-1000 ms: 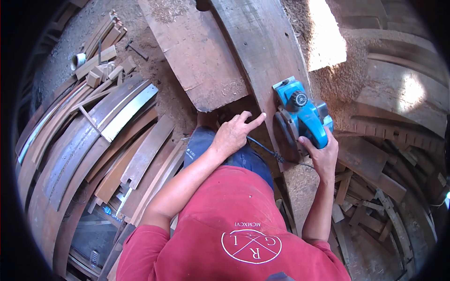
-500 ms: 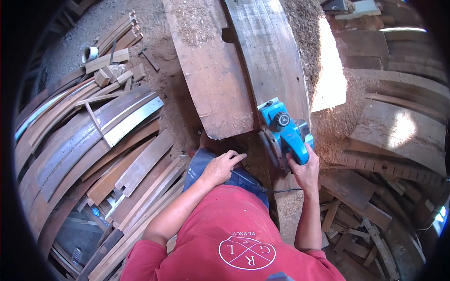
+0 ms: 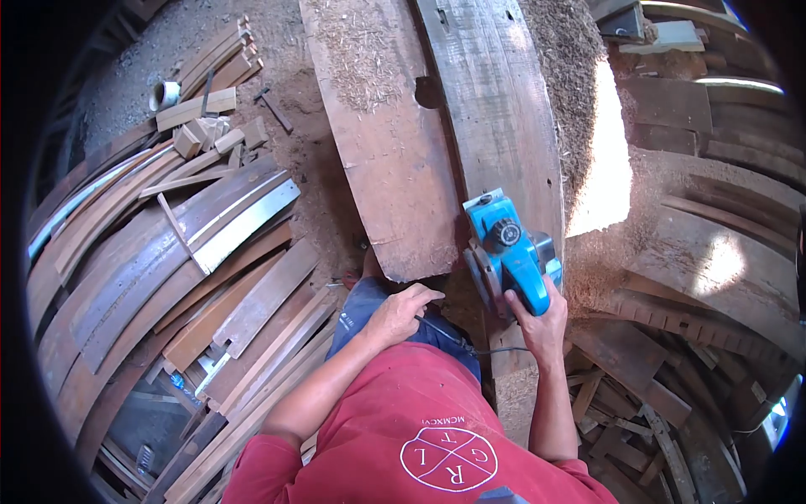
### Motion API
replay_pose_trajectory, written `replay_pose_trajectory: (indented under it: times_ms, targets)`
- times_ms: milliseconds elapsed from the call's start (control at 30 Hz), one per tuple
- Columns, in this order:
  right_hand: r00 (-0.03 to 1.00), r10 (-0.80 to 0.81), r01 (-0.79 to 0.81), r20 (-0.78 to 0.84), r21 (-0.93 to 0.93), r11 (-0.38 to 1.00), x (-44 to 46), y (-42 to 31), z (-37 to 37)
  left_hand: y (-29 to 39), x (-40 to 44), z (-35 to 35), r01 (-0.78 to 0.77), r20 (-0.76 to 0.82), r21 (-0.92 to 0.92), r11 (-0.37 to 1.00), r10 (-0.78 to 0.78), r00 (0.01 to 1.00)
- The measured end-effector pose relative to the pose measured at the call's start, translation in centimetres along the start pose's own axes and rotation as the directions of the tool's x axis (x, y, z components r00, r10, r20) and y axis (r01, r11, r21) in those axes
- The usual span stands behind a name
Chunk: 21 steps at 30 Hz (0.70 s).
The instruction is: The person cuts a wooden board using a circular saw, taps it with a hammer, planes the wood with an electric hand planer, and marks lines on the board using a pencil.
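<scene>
The left hand (image 3: 399,315) has bent fingers; I can't tell if they pinch the dark cord (image 3: 495,349). Next, the blue planer (image 3: 514,254) sits on the long plank (image 3: 499,126), with the right hand (image 3: 544,317) wrapped around it. Ahead of that grip, the plank looks grey, likely not shaved; how much is done, I can't tell.

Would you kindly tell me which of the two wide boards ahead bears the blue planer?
The greyer board on the right; the planer, in the right hand, sits on it. The browner board to its left bears shavings.
</scene>
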State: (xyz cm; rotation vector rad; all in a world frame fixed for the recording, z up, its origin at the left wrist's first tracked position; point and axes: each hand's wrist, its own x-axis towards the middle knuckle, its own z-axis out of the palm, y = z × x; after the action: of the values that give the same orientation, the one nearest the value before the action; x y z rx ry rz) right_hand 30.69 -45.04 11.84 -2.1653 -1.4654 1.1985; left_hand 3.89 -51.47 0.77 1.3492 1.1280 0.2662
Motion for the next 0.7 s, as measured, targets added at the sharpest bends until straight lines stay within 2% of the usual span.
replay_pose_trajectory:
  times_ms: [100,167,300,400,533,600,700]
  targets:
    - [1.000,-0.007,0.007,-0.021,0.010,1.000,0.1,0.0,0.3,0.4,0.8,-2.0,0.006,0.080,-0.003,1.000,-0.005,0.997]
    - [0.999,-0.008,0.009,-0.054,0.014,1.000,0.0,0.2,0.5,0.3,1.3,-3.0,-0.070,0.076,0.074,0.995,0.064,0.995]
    - [0.995,0.104,-0.104,0.011,-0.010,0.995,-0.3,0.1,-0.1,-0.3,2.4,-4.1,-0.040,0.169,0.009,0.999,0.038,0.985]
    - [0.996,0.084,-0.083,0.028,-0.030,0.996,-0.7,0.4,-0.2,-0.5,3.0,-4.7,-0.068,0.275,0.042,0.997,0.054,0.960]
    - [0.993,0.116,-0.116,-0.035,-0.001,0.993,-1.8,0.4,-0.2,0.2,3.7,-5.1,-0.078,0.342,-0.019,0.997,0.079,0.936]
    - [0.990,0.132,-0.133,-0.042,-0.016,0.991,-1.6,-0.2,-0.3,0.9,4.4,-5.3,-0.088,0.278,-0.117,0.989,0.118,0.953]
    - [0.990,0.130,-0.132,-0.060,-0.043,0.990,-0.4,-2.1,0.0,1.4,5.6,-5.8,-0.007,0.338,-0.129,0.992,0.051,0.940]
